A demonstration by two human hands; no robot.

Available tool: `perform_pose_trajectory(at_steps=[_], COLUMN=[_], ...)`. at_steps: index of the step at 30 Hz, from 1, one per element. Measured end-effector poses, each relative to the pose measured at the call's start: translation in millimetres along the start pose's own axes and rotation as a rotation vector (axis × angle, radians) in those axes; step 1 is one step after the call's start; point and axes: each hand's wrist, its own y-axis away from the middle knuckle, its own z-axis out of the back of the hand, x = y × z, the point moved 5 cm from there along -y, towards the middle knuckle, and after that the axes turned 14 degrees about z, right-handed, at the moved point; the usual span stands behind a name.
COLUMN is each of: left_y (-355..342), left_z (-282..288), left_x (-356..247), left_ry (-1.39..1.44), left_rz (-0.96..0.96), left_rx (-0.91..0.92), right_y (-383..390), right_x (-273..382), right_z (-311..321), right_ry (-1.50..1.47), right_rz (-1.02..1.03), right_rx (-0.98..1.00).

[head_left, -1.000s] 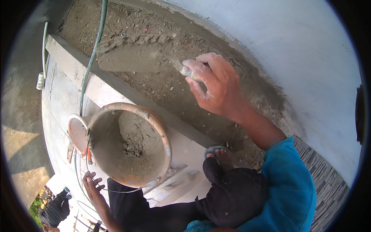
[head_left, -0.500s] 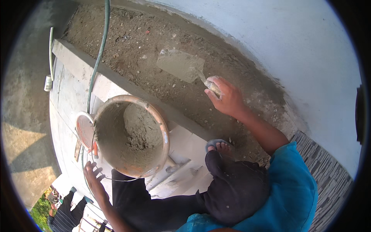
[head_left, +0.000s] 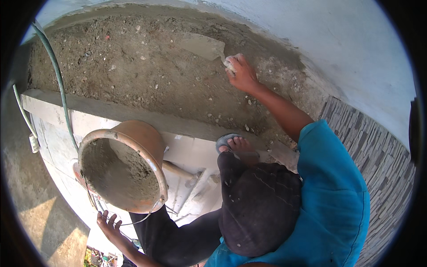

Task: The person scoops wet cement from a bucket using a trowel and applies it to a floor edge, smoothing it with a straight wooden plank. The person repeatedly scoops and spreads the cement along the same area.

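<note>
Grey trowel (head_left: 203,46): far end blurs into the dirt (head_left: 133,78); handle (head_left: 229,65) mostly hidden by the right hand (head_left: 242,75).
Blade: flat, mortar-smeared, near the dirt's edge by the wall (head_left: 311,35).
Right hand: clamped on the handle, arm stretched forward.
Left hand (head_left: 113,230): fingers bent at the bucket's (head_left: 147,139) wire; cannot tell whether they hold it.

No lettering, numbers or signs legible — pale mark on rim of orange-brown bucket (head_left: 145,137), no characters made out; small white cup-like piece (head_left: 34,143) at far left — too small and blurred to tell any print
</note>
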Motion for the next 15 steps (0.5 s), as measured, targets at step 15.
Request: perform_pose_trajectory(at_steps=[15], left_y=[-1.5], left_z=[1.7], left_x=[9.5], left_ry=[0.034], left_rz=[-0.003], left_rx=[0.02], right_y=[-35.8], right_x=[-24.8], right_z=[-17.2], right_ry=[0.203], right_rz=[-0.011], right_rx=[-0.031])
